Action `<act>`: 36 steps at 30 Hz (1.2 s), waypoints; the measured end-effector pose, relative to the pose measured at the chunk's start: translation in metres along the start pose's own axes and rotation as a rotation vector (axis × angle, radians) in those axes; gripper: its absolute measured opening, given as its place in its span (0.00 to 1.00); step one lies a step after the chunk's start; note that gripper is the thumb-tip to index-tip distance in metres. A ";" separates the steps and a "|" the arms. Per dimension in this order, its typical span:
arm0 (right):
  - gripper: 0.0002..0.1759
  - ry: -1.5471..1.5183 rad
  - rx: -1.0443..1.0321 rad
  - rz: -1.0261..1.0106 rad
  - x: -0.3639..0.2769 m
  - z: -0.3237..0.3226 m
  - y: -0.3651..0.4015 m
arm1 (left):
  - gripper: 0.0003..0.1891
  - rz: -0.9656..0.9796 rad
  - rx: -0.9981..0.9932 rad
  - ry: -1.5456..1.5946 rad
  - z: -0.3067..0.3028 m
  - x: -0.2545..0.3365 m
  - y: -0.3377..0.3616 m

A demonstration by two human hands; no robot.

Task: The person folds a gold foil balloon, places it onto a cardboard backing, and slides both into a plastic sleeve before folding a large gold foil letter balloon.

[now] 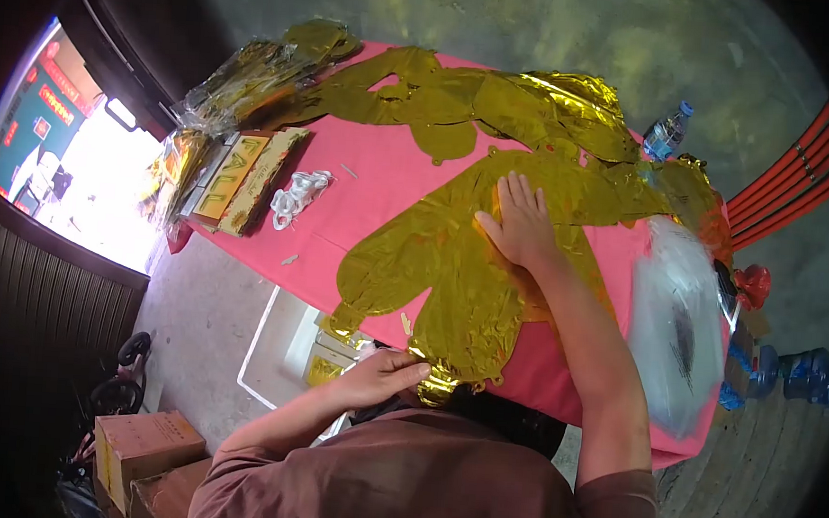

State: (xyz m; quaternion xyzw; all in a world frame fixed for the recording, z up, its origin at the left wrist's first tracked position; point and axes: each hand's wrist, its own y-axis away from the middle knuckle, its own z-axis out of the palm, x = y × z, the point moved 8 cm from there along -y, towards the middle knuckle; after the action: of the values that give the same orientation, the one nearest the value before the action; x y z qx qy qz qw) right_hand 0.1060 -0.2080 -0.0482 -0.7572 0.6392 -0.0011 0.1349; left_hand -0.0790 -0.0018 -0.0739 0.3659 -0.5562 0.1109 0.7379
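Observation:
A flat gold foil balloon (452, 261) lies on a table covered with a pink cloth (381, 181). My right hand (521, 223) presses flat on the balloon's middle, fingers spread. My left hand (384, 376) pinches the balloon's crumpled lower edge (437, 384) at the table's near edge. More gold foil balloons (500, 103) lie spread across the far side of the table.
Packets of gold foil items (234, 177) and a bundle of white ribbon (300, 195) sit at the table's left. A water bottle (667, 134) and a clear plastic bag (678, 323) lie on the right. A white bin (281, 346) and cardboard boxes (142, 451) stand on the floor.

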 end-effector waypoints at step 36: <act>0.42 0.012 0.002 -0.001 0.005 0.005 -0.005 | 0.19 0.050 0.202 0.234 0.007 -0.012 -0.008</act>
State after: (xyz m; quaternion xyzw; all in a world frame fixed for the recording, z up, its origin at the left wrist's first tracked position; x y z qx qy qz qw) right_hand 0.1125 -0.2109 -0.0528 -0.7573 0.6397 -0.0062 0.1317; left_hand -0.0846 -0.0090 -0.0875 0.4088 -0.4612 0.2264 0.7543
